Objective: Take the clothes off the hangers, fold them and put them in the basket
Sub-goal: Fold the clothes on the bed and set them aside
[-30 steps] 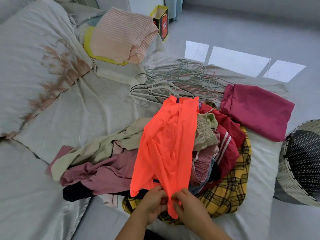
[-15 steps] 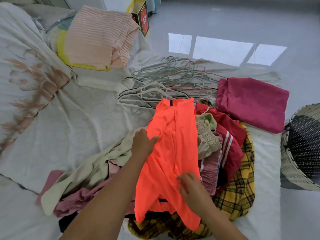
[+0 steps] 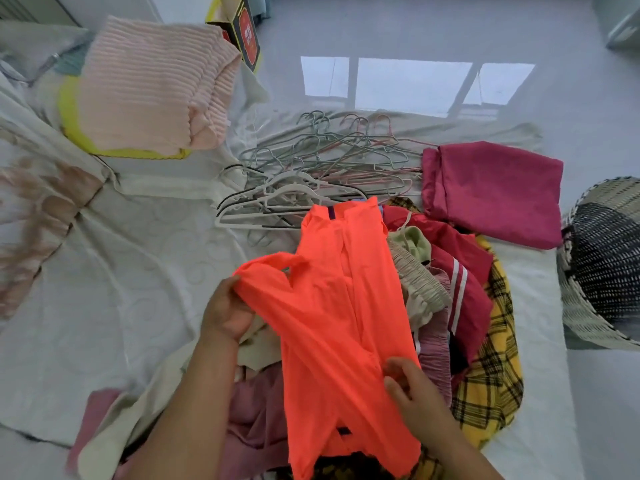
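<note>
A bright orange garment [image 3: 339, 306] lies lengthwise on top of a heap of clothes [image 3: 460, 306] on the bed. My left hand [image 3: 225, 313] grips its left sleeve and holds it out to the side. My right hand [image 3: 410, 393] pinches the garment's right edge near the lower end. Behind the heap lies a pile of empty hangers [image 3: 311, 181], white, grey and pink. A woven basket [image 3: 602, 268] stands off the bed at the right edge. Whether a hanger is inside the orange garment is hidden.
A folded magenta garment [image 3: 495, 192] lies on the bed's far right. A folded pink ribbed blanket [image 3: 152, 88] rests on a yellow cushion at the back left. A black and yellow box [image 3: 242, 32] stands behind it. A white sheet [image 3: 114, 271] covers the bed on the left.
My left hand moved down from the garment's upper left edge, took hold of the sleeve and drew it out to the left. My right hand stayed at the lower right edge.
</note>
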